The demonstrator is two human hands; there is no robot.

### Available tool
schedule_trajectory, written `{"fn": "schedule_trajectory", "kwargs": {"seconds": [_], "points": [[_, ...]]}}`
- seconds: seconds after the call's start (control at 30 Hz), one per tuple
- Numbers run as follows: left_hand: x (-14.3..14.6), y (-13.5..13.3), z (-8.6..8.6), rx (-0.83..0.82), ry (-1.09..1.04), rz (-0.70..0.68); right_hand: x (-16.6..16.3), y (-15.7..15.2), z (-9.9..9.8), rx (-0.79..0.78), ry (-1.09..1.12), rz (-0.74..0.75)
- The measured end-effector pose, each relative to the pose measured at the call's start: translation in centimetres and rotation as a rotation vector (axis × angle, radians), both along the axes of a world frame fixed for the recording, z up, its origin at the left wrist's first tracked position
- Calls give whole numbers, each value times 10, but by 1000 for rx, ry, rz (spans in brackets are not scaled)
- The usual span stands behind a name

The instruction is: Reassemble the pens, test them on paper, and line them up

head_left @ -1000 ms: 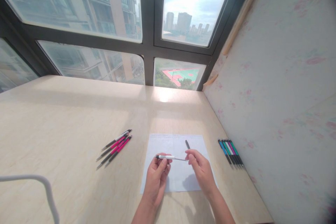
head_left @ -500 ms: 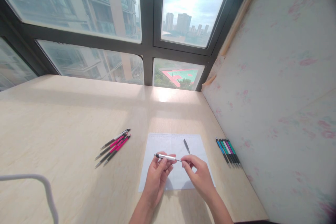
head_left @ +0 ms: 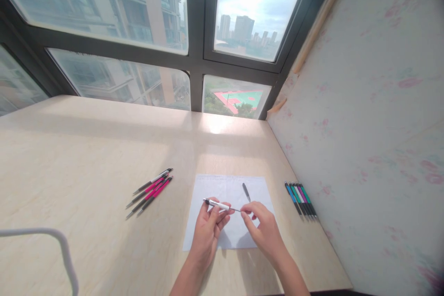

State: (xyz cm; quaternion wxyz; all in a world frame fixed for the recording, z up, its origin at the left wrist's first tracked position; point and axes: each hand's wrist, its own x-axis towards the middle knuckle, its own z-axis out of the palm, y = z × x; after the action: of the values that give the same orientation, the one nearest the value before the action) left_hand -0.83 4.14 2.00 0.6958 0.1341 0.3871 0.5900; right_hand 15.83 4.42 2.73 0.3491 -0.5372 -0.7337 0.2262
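so, from the head view, both hands are up over the sheet of paper [head_left: 222, 185] in the middle of the table [head_left: 86, 157]. the left hand [head_left: 208, 231] is pinched around a white pen barrel [head_left: 215, 203], held roughly level just above the paper, dark tip end pointing left. the right hand [head_left: 265, 233] has thumb and forefinger closed on the end of a thin refill [head_left: 235, 209] that sticks out of the barrel's right end, so the two hands are joined by that one skinny rod. a small black pen piece [head_left: 246, 192] lies loose on the paper just past the right hand's fingers. my take on doing this bit well: keep the refill dead in line with the barrel, go easy on the grip so the thin rod doesn't bend, and work low over the paper so nothing small rolls away. as for the surface, it's a pale wood-look top with sun glare near the far edge. a bunch of pink pens [head_left: 151, 192] lies to the left of the paper, and a neat row of coloured pens [head_left: 301, 200] sits to the right, near the flowery wall [head_left: 364, 101]. a big dark-framed window [head_left: 194, 32] looks out on towers and a sports court. a white curved bar [head_left: 52, 236] pokes in at the lower left.
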Motion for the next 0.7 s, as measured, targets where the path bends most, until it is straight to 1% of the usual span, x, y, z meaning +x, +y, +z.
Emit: {"fn": "schedule_trajectory", "kwargs": {"seconds": [0.13,0.23,0.3,0.37,0.43,0.5,0.6,0.7], "points": [[-1,1,-6,3,-8,34,-2,1,1,-33,30,-20],[-3,2,-8,1,-26,58,4,0,0,-77,33,-38],[-4,3,-10,-7,-52,96,11,-1,-5,-90,36,-80],[-6,4,-11,-15,-89,140,19,-1,-13,-76,27,-159],[-7,5,-12,-22,-121,157,23,1,-23,-25,-21,-254],[-8,5,-13,-26,-139,143,22,5,-33,57,-98,-322],[-8,4,-14,-28,-145,116,13,18,-43,181,-187,-343],[-8,4,-14,-34,-151,95,2,35,-47,260,-219,-348]]}}
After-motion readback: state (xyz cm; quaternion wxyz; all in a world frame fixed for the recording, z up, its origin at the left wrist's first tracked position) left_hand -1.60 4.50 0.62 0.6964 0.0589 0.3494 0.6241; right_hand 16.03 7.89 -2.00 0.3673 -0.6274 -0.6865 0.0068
